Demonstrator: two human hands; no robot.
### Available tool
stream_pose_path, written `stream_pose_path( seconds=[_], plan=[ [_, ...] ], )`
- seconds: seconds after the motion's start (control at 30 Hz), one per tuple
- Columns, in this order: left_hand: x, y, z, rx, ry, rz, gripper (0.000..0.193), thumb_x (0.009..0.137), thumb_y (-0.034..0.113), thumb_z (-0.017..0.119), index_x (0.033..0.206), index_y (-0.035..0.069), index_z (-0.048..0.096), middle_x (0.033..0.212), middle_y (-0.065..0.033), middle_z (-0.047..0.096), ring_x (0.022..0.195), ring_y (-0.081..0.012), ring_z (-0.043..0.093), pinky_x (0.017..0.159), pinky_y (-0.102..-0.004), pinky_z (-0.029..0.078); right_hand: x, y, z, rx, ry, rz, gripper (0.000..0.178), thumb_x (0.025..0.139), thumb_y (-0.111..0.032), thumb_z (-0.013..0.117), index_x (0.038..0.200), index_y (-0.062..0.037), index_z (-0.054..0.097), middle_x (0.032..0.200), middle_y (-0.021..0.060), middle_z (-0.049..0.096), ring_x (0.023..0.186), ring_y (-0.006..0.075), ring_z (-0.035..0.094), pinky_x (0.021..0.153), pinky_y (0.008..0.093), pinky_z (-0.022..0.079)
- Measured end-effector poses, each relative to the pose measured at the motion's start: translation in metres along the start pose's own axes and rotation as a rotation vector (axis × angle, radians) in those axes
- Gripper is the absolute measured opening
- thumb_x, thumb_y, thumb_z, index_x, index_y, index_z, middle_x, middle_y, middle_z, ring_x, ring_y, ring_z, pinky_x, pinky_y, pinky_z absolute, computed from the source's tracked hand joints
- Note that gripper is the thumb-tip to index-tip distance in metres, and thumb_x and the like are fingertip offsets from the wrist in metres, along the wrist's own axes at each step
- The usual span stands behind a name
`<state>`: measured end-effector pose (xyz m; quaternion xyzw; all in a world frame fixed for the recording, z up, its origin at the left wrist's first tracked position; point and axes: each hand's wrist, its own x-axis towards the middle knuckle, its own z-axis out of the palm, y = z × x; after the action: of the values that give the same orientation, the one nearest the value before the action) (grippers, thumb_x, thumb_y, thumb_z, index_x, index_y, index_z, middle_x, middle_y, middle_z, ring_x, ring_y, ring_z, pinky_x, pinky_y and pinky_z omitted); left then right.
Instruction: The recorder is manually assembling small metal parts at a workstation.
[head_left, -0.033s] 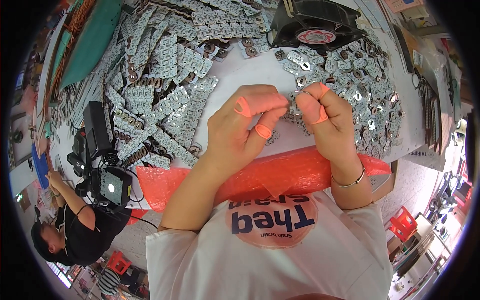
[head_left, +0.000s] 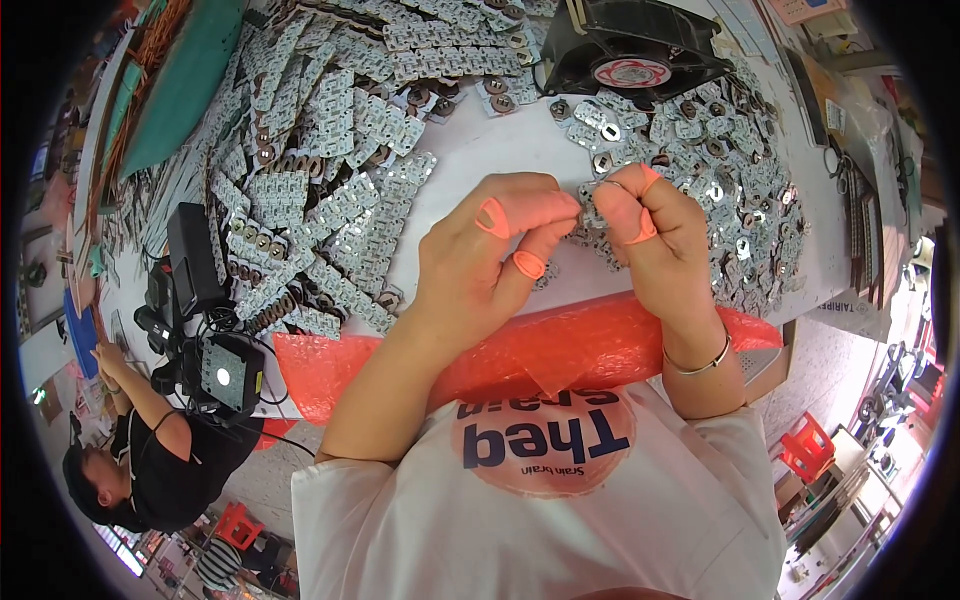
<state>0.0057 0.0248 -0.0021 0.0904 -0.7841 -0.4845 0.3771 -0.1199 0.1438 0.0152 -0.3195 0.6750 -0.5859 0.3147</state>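
Observation:
Over the white tabletop (head_left: 460, 150), my left hand (head_left: 470, 250) and my right hand (head_left: 665, 245) nearly meet at their fingertips. Orange finger cots cover the thumb and forefinger of each. The left thumb and forefinger are pinched together; whatever lies between them is hidden. My right thumb and forefinger are also closed, with a thin pale edge at their tips too small to name. Right beside and beyond that hand spreads a heap of small separated circuit boards (head_left: 720, 150) with round metal parts. Left of my left hand lie piled strips of joined circuit boards (head_left: 345, 205).
A black fan (head_left: 640, 60) stands at the far side. Red plastic wrap (head_left: 540, 350) runs along the near table edge. At left are black devices with cables (head_left: 220, 370), a green sheet (head_left: 185, 90) and a person in black (head_left: 180, 470). Scissors (head_left: 835, 160) lie at right.
My left hand has shifted very slightly to the right. The right hand keeps almost the same place, still pinched.

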Motion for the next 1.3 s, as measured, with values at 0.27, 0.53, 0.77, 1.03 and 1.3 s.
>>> stream_pose_path(
  seconds=[0.27, 0.53, 0.77, 1.03, 1.3],
  plan=[
    [0.000, -0.010, -0.001, -0.008, -0.014, -0.085, 0.022, 0.080, -0.004, 0.065, 0.101, 0.003, 0.063, 0.093, -0.0106, 0.063, 0.078, -0.0189, 0.063, 0.061, -0.0260, 0.050, 0.011, -0.001, -0.021, -0.292, -0.127, 0.014, 0.016, 0.086, -0.015, 0.066, 0.088, 0.0012, 0.069, 0.065, 0.0001, 0.058, 0.056, 0.0040, 0.043, 0.049, 0.0209, 0.037],
    [-0.003, -0.002, -0.002, -0.441, -0.013, -0.583, 0.020, 0.086, 0.001, 0.062, 0.106, 0.001, 0.059, 0.091, -0.0068, 0.063, 0.080, -0.0141, 0.065, 0.067, -0.0222, 0.052, 0.012, -0.003, -0.028, -0.186, -0.142, 0.017, 0.015, 0.085, -0.012, 0.067, 0.092, -0.0001, 0.071, 0.058, 0.0021, 0.057, 0.051, 0.0063, 0.048, 0.046, 0.0207, 0.035],
    [0.000, 0.001, -0.010, -0.618, -0.080, -0.695, 0.020, 0.086, 0.002, 0.064, 0.105, 0.001, 0.057, 0.087, -0.0093, 0.064, 0.073, -0.0180, 0.068, 0.062, -0.0252, 0.055, 0.012, -0.005, -0.022, -0.131, -0.250, 0.028, 0.012, 0.085, -0.011, 0.066, 0.085, 0.0012, 0.069, 0.056, 0.0035, 0.057, 0.049, 0.0074, 0.052, 0.045, 0.0210, 0.037],
    [0.000, 0.005, -0.012, -1.061, -0.065, -0.822, 0.019, 0.085, 0.000, 0.064, 0.102, 0.000, 0.058, 0.083, -0.0084, 0.063, 0.075, -0.0207, 0.068, 0.063, -0.0268, 0.055, 0.002, -0.005, -0.010, 0.211, -0.249, 0.091, 0.016, 0.094, -0.016, 0.055, 0.086, -0.0021, 0.058, 0.063, -0.0035, 0.052, 0.048, 0.0043, 0.044, 0.043, 0.0203, 0.032],
    [-0.003, -0.003, -0.006, -0.218, -0.071, -0.153, 0.020, 0.083, -0.007, 0.062, 0.102, 0.000, 0.058, 0.100, -0.0125, 0.060, 0.088, -0.0165, 0.061, 0.072, -0.0285, 0.054, 0.007, 0.002, -0.009, -0.185, -0.125, -0.220, 0.019, 0.093, -0.014, 0.055, 0.085, 0.0025, 0.058, 0.071, 0.0048, 0.057, 0.056, 0.0114, 0.049, 0.052, 0.0239, 0.041]
  ],
)
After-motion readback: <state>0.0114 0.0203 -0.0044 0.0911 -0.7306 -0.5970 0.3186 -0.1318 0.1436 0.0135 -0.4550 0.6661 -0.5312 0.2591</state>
